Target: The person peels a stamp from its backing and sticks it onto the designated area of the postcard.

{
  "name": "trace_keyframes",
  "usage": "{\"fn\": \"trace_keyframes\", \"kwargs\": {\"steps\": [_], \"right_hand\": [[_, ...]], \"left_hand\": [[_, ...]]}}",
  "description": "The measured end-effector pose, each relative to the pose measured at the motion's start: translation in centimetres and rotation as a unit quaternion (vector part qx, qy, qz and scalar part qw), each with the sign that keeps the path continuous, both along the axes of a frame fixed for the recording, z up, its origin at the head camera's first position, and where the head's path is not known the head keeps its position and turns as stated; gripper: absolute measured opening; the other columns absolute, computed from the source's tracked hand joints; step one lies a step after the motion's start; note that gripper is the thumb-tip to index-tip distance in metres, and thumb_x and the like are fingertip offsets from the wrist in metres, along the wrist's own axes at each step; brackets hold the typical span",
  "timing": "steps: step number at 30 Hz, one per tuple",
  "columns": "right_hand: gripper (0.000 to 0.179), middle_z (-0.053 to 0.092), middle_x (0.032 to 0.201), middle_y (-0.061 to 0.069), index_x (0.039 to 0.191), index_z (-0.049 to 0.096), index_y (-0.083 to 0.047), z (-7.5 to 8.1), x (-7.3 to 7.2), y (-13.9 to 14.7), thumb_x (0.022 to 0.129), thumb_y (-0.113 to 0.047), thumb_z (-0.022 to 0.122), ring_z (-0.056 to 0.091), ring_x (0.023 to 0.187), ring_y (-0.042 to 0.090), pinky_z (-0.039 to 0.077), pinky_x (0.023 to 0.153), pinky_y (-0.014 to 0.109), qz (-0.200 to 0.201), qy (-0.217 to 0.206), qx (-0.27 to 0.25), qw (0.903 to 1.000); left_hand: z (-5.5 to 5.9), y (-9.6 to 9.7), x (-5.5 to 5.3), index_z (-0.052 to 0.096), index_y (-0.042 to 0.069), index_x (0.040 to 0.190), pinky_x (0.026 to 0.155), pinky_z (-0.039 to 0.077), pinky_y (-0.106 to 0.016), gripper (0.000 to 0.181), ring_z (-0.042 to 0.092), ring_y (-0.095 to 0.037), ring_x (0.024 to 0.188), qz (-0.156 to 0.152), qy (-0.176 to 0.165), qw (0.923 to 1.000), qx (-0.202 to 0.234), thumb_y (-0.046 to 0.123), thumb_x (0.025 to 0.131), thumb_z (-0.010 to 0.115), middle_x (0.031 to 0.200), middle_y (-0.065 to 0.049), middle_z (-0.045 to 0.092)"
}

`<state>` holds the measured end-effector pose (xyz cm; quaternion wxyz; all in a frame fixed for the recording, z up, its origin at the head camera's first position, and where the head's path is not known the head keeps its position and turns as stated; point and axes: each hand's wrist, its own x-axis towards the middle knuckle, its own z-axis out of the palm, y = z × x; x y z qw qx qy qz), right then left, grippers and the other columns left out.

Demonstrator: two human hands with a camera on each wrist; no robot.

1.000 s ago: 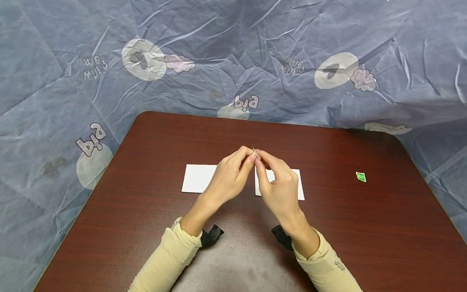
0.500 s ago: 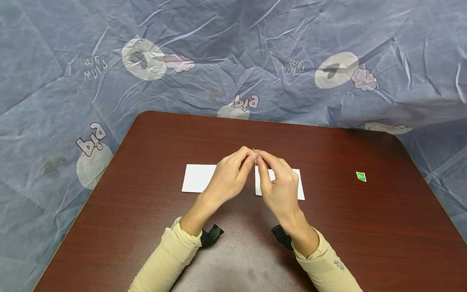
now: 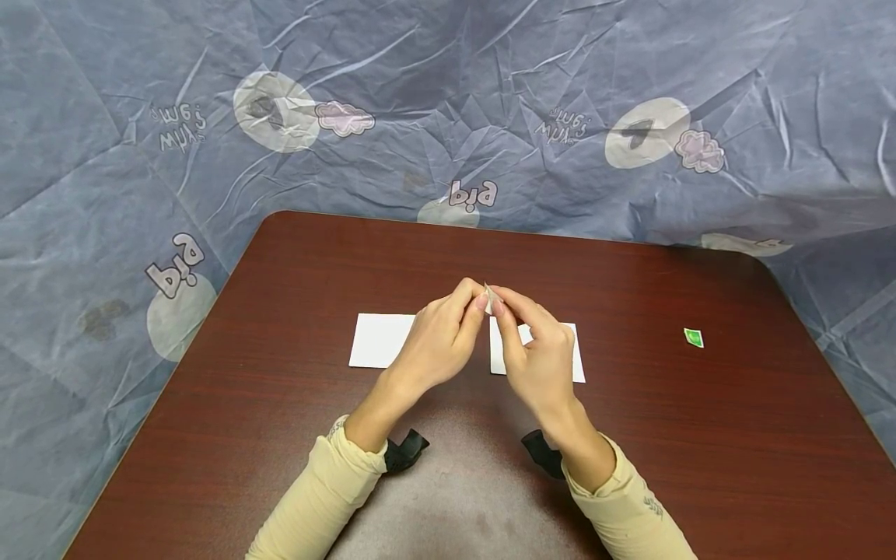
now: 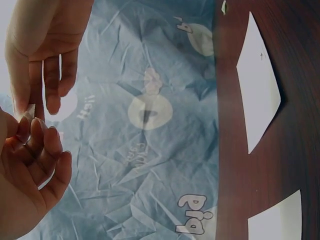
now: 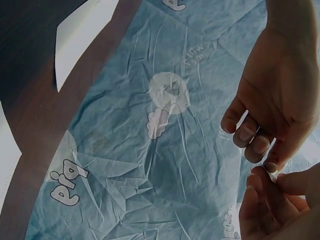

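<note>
Above the table, my left hand (image 3: pixel 435 336) and right hand (image 3: pixel 544 359) meet at the fingertips. Between them is a small pale, thin, paper-like piece (image 3: pixel 490 301), pinched by thumb and fingers from both sides. Most of it is covered by the fingertips; a pointed corner sticks up. In the left wrist view a bit of the same piece (image 4: pixel 31 109) shows between the hands. Behind and below the hands lie two white rectangular cards, the left card (image 3: pixel 378 341) and the right card (image 3: pixel 498 356), each partly hidden by a hand.
A small green square with a white border (image 3: pixel 694 337), like a stamp or sticker, lies on the dark red-brown table (image 3: pixel 350 264) to the right. A printed blue cloth (image 3: pixel 420 93) hangs behind the table's far edge. Dark straps (image 3: pixel 407 451) stick out at the wrists.
The pale piece has turned slightly and shows more of its face between the fingertips. My right thumb has shifted a little to the right; the cards and the green square stay put.
</note>
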<state>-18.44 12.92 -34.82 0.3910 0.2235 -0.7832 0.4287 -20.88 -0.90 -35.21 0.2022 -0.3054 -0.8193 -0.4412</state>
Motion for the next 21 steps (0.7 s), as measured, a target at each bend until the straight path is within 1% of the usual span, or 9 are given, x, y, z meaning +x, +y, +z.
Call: {"fn": "trace_keyframes", "kwargs": {"steps": [3,5,13,21], "right_hand": [[0.017,0.071,0.09,0.011,0.103,0.07,0.005,0.11,0.06,0.08,0.087,0.008,0.063,0.064,0.067,0.019,0.049,0.065,0.02,0.017,-0.022,-0.016,0.9995],[0.017,0.071,0.089,0.01,0.103,0.07,0.005,0.2,0.11,0.12,0.088,0.007,0.063,0.065,0.067,0.018,0.049,0.066,0.018,0.023,-0.034,-0.024,0.9989],[0.02,0.071,0.089,0.009,0.107,0.07,0.004,0.34,0.13,0.2,0.089,0.007,0.061,0.066,0.069,0.02,0.051,0.07,0.021,0.045,-0.064,-0.059,0.9952],[0.018,0.071,0.092,0.009,0.106,0.07,0.003,0.61,0.19,0.29,0.09,0.004,0.061,0.065,0.07,0.018,0.051,0.071,0.022,0.06,-0.08,-0.076,0.9921]], "left_hand": [[0.02,-0.02,-0.01,0.054,0.009,0.092,0.049,0.035,-0.026,0.019,0.04,-0.008,0.055,-0.002,0.0,1.0,-0.001,0.017,0.102,0.04,0.064,0.004,0.044],[0.03,-0.03,-0.03,0.054,0.008,0.092,0.05,0.035,-0.027,0.019,0.04,-0.008,0.055,-0.004,-0.001,1.0,0.0,0.017,0.102,0.039,0.065,0.004,0.045],[0.14,-0.22,-0.01,0.052,0.008,0.092,0.048,0.032,-0.026,0.019,0.034,-0.007,0.053,-0.017,-0.005,0.9998,-0.004,0.016,0.102,0.038,0.063,0.005,0.041],[0.1,-0.21,-0.05,0.051,0.008,0.091,0.047,0.032,-0.025,0.019,0.035,-0.006,0.053,-0.023,-0.003,0.9997,0.003,0.016,0.102,0.037,0.063,0.005,0.041]]}}
